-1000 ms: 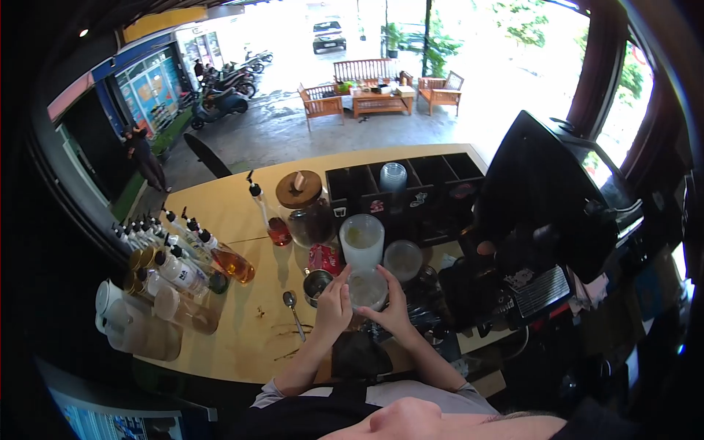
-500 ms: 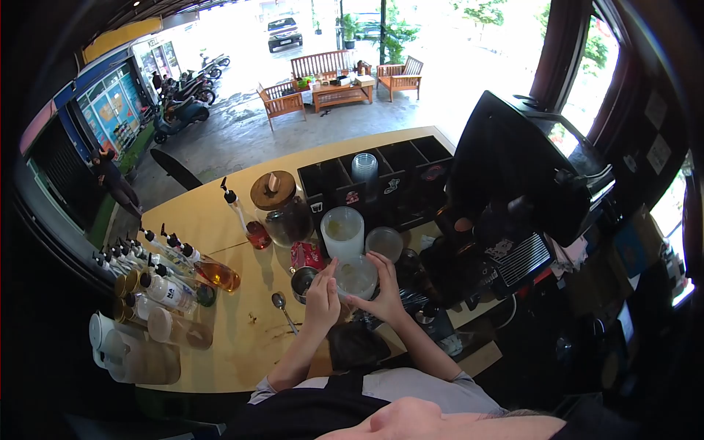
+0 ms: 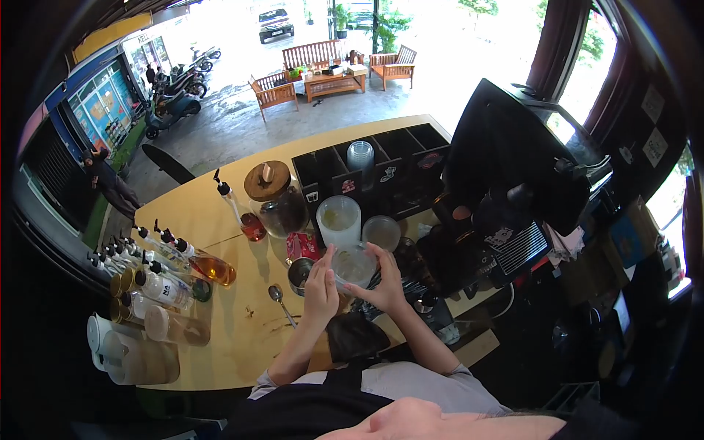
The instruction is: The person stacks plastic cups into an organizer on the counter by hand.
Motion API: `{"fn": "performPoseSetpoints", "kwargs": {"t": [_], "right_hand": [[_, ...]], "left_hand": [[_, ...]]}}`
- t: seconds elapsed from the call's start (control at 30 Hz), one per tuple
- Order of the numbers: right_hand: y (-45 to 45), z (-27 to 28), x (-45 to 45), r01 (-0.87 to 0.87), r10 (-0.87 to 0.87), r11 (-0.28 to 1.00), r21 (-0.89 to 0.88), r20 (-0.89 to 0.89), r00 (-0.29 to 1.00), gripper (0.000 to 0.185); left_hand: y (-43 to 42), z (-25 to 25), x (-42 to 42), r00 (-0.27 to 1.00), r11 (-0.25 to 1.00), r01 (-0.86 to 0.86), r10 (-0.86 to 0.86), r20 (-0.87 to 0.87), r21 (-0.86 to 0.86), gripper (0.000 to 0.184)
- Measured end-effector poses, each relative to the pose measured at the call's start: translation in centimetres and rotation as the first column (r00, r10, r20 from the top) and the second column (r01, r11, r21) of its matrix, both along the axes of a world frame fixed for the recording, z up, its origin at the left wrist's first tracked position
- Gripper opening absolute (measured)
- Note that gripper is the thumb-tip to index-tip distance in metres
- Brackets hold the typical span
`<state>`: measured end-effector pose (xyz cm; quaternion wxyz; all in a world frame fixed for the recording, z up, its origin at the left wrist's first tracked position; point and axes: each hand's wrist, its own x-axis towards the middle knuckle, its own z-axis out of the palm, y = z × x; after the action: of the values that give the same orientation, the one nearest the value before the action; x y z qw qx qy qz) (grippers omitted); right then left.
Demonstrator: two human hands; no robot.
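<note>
Between my two hands is a clear plastic container (image 3: 353,265), round and see-through. My left hand (image 3: 321,287) presses on its left side, with the fingers together. My right hand (image 3: 384,280) holds its right side, with fingers at the rim and the thumb lower down. Just beyond it stands a tall translucent tub (image 3: 339,220) with something yellowish inside. A round clear lid or shallow tub (image 3: 381,233) is to the right of that. A metal cup (image 3: 299,273) stands left of my left hand, beside a red packet (image 3: 302,246). A spoon (image 3: 281,303) lies on the counter.
Pump bottles (image 3: 213,268) and pitchers (image 3: 150,358) line the counter's (image 3: 242,352) left side. A wooden-lidded jar (image 3: 277,205) and a black divided organizer (image 3: 381,183) stand at the back. A dark machine (image 3: 506,183) is on the right. A person (image 3: 110,183) stands outside, far left.
The view has turned, so the counter and furniture sit further left. The clear container is still between my hands and now looks slightly tilted.
</note>
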<state>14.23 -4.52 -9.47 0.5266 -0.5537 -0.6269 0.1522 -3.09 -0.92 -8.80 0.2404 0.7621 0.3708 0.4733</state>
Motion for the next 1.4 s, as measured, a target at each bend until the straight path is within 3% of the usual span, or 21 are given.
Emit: {"fn": "performPoseSetpoints", "kwargs": {"t": [0.2,0.27,0.6,0.67,0.8,0.97,1.2,1.27,1.4], "right_hand": [[-0.1,0.6,0.0,0.042,-0.044,0.999,0.029,0.064,0.997,0.096],[-0.4,1.1,0.1,0.073,-0.075,0.997,0.024,0.13,0.989,0.097],[-0.2,1.3,0.5,0.053,-0.057,0.998,0.037,0.137,0.989,0.095],[-0.1,1.1,0.2,0.004,-0.004,1.0,0.001,0.005,1.0,0.097],[0.2,2.1,-0.5,0.02,-0.03,0.991,0.131,0.076,0.997,0.099],[0.2,1.7,-0.8,-0.11,0.123,0.99,0.083,-0.166,0.978,0.102],[0.4,0.9,-1.2,-0.097,0.126,0.989,0.115,-0.277,0.953,0.108],[0.5,0.0,-1.3,-0.158,0.216,0.968,0.193,-0.331,0.919,0.113],[0.1,0.4,-1.5,-0.147,0.196,0.964,0.222,-0.219,0.956,0.114]], "left_hand": [[0.1,-0.4,0.0,1.0,0.999,-0.007,0.007,-0.004,0.053,0.048],[-0.1,-0.2,0.2,0.999,1.0,-0.003,0.004,0.034,-0.009,0.049],[0.3,-0.4,0.6,0.995,1.0,0.026,-0.027,0.092,0.013,0.055],[0.2,-0.3,0.6,0.995,1.0,0.03,-0.03,0.1,0.007,0.056],[0.5,-0.6,0.7,0.991,1.0,0.026,-0.026,0.131,0.008,0.056],[0.7,-0.3,0.5,0.988,1.0,0.016,-0.02,0.151,0.027,0.057],[0.8,-0.5,0.9,0.985,1.0,0.007,-0.012,0.171,0.028,0.06],[1.0,-0.6,1.0,0.973,0.999,0.028,-0.034,0.228,0.028,0.06],[1.1,0.1,1.2,0.96,0.997,0.061,-0.069,0.27,0.038,0.06]]}}
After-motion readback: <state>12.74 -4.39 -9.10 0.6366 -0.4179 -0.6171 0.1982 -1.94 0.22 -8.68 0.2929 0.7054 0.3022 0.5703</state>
